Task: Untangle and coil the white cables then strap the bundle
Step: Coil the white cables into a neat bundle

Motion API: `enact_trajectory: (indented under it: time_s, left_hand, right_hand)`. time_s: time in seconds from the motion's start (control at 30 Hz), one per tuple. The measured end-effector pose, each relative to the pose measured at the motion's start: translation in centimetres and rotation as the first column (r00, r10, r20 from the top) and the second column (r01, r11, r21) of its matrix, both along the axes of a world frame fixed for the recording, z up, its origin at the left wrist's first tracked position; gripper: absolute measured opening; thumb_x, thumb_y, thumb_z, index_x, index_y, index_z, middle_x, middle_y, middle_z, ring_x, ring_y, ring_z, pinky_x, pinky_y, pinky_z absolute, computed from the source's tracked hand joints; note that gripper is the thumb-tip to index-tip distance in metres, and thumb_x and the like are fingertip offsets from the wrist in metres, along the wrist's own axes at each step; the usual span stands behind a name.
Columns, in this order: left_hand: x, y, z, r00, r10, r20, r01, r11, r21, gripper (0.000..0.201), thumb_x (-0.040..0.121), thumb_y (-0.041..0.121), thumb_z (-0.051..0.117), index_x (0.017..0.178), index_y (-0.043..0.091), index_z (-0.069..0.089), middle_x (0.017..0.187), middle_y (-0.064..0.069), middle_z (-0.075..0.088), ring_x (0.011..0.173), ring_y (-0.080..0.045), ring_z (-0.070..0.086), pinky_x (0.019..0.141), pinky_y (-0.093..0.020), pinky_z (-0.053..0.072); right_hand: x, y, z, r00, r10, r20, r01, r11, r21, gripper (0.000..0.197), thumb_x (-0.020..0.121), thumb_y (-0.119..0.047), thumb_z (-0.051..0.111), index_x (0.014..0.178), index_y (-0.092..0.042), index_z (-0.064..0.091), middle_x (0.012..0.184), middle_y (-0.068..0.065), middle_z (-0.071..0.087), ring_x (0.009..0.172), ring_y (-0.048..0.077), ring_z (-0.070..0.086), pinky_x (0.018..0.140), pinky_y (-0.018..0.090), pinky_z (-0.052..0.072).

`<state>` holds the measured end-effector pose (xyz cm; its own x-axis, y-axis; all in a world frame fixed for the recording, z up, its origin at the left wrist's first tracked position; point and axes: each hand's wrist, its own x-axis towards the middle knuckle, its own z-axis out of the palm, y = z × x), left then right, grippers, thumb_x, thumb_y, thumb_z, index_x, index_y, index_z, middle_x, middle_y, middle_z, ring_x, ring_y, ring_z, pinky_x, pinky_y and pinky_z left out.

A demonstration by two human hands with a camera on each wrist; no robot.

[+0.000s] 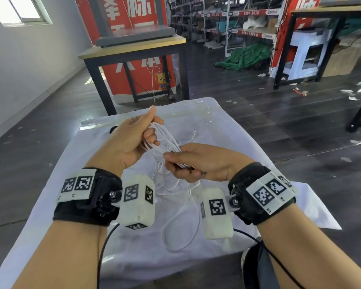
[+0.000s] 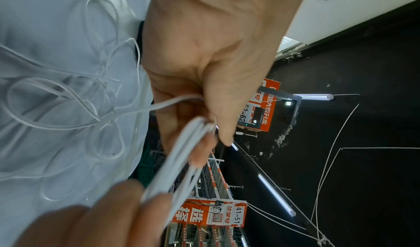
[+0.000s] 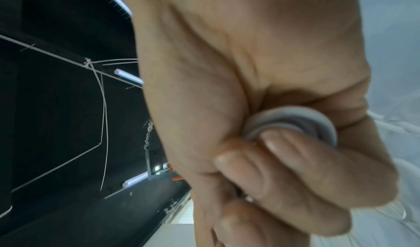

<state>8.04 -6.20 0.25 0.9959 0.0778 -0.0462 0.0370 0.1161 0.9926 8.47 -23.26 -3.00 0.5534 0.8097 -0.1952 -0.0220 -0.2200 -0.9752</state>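
A bundle of white cable loops [image 1: 167, 142] hangs in the air between both hands above the white-covered table [image 1: 227, 126]. My left hand [image 1: 133, 138] grips the far end of the loops, thumb up, fingers curled round them [image 2: 193, 139]. My right hand [image 1: 188, 161] pinches the near end of the same bundle [image 3: 293, 123], thumb on top. Loose tangled cable [image 1: 179, 217] trails down from the hands and lies in loops on the cloth [image 2: 68, 96]. A free cable end [image 1: 193, 133] lies beyond the hands. No strap is visible.
A wooden table with black legs [image 1: 138, 49] stands just behind the work table, with red banners behind it. Storage shelves [image 1: 237, 17] and a green tarp [image 1: 246, 57] are at the back right. Dark floor with scattered scraps surrounds the table.
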Motion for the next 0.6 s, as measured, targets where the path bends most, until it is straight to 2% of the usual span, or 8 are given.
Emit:
enact_trajectory:
  time_s: [0.1,0.2,0.33,0.47,0.53,0.6]
  left_hand:
    - [-0.3,0.2,0.3,0.998,-0.066,0.02,0.065,0.997,0.043,0.033,0.097,0.037,0.049,0.083,0.016,0.07,0.06,0.001,0.064,0.054,-0.008,0.06,0.056,-0.021,0.054]
    - [-0.5,0.2,0.6,0.997,-0.059,0.045,0.057,0.997,0.046,0.027,0.096,0.032,0.051,0.087,0.021,0.074,0.08,0.001,0.072,0.068,-0.007,0.065,0.062,-0.02,0.055]
    - [-0.2,0.1,0.5,0.996,0.032,0.087,-0.038,0.997,0.074,0.021,0.096,0.028,0.056,0.1,0.017,0.074,0.083,0.001,0.07,0.066,-0.006,0.061,0.062,-0.019,0.054]
    - [0.0,0.0,0.3,0.99,0.088,0.113,-0.102,0.988,0.118,0.017,0.097,0.025,0.055,0.102,0.019,0.07,0.075,0.002,0.068,0.06,-0.007,0.061,0.058,-0.018,0.052]
    - [0.0,-0.3,0.0,0.991,0.036,0.126,-0.064,0.972,0.226,0.021,0.1,0.026,0.049,0.107,0.021,0.068,0.074,0.002,0.067,0.058,-0.007,0.059,0.058,-0.018,0.052]
    - [0.0,-0.7,-0.3,0.991,-0.031,0.127,-0.014,0.94,0.34,0.025,0.102,0.022,0.043,0.11,0.018,0.066,0.076,0.001,0.065,0.057,-0.006,0.058,0.058,-0.017,0.052]
  right_hand:
    - [0.2,-0.4,0.0,0.998,-0.028,-0.062,0.035,0.993,0.116,0.036,0.103,-0.03,0.035,0.076,-0.011,0.05,0.051,-0.005,0.037,0.04,0.005,0.023,0.047,0.02,0.016]
    - [0.6,-0.6,0.2,0.984,-0.061,-0.17,0.106,0.958,0.267,0.038,0.103,-0.029,0.035,0.074,-0.011,0.051,0.051,-0.004,0.037,0.039,0.005,0.024,0.043,0.017,0.018]
    - [0.9,-0.5,0.1,0.974,-0.094,-0.208,0.16,0.93,0.331,0.036,0.103,-0.029,0.036,0.076,-0.01,0.052,0.055,-0.003,0.042,0.041,0.006,0.026,0.043,0.017,0.02]
    - [0.9,-0.1,0.1,0.941,-0.125,-0.314,0.258,0.867,0.427,0.035,0.102,-0.029,0.037,0.076,-0.011,0.051,0.061,-0.001,0.049,0.046,0.007,0.037,0.046,0.015,0.033]
    - [0.9,0.1,0.4,0.907,-0.13,-0.4,0.335,0.798,0.502,0.034,0.102,-0.029,0.038,0.075,-0.012,0.05,0.064,-0.001,0.052,0.05,0.008,0.043,0.05,0.015,0.04]
    - [1.2,0.2,0.5,0.848,-0.164,-0.504,0.465,0.687,0.558,0.035,0.102,-0.03,0.039,0.073,-0.011,0.05,0.068,0.001,0.055,0.055,0.009,0.05,0.053,0.016,0.047]
